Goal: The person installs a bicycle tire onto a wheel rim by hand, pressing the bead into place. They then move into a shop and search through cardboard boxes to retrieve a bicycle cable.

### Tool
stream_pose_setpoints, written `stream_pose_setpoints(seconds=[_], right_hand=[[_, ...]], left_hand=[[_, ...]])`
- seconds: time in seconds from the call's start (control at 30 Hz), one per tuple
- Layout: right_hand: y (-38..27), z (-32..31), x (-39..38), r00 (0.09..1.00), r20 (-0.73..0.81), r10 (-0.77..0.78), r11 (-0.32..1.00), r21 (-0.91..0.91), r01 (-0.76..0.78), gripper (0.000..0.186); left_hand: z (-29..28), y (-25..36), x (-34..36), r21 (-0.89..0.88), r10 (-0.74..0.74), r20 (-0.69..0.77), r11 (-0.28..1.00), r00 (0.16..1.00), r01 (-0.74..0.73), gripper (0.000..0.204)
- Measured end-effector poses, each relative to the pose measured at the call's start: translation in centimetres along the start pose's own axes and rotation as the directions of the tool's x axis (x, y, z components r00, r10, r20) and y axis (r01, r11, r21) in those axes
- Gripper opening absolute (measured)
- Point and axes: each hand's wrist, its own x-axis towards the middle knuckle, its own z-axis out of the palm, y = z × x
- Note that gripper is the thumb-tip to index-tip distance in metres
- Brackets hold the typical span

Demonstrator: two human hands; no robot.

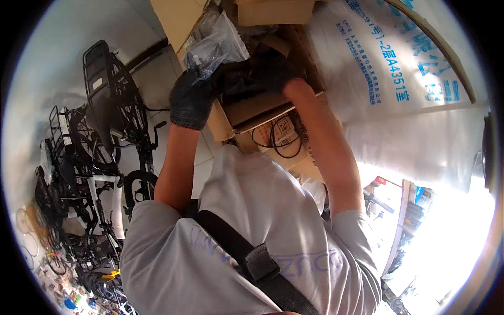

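Observation:
An open cardboard box (253,111) stands in front of me with its flaps folded outward. My left hand (193,100), in a dark knit glove, is at the box's left edge, closed on a crumpled clear plastic bag (223,44) with something dark inside. My right hand (273,72), also in a dark glove, reaches into the box. Its fingers blend into the shadow, so what they touch is hidden. Between the hands the box's inside is too dark to make out.
Below the box, a looped black cable (276,140) hangs against another carton. A large white plastic-wrapped package (362,63) with blue print rises on the right. Bicycles (113,115) with black racks stand along the left, with cluttered parts farther down.

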Motion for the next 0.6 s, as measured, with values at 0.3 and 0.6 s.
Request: stream_pose_setpoints(seconds=[0.3,0.6], right_hand=[[-0.5,5.4,3.5,0.996,0.036,0.079,0.983,-0.168,-0.072,0.042],[2.2,1.0,-5.4,0.898,-0.392,0.198,0.423,0.861,0.283,0.038]], left_hand=[[-1.9,-0.9,0.7,0.218,0.094,-0.019,0.972,0.995,-0.087,0.052],[-1.9,-1.5,0.4,0.933,0.403,0.088,0.288,0.911,-0.218,0.024]])
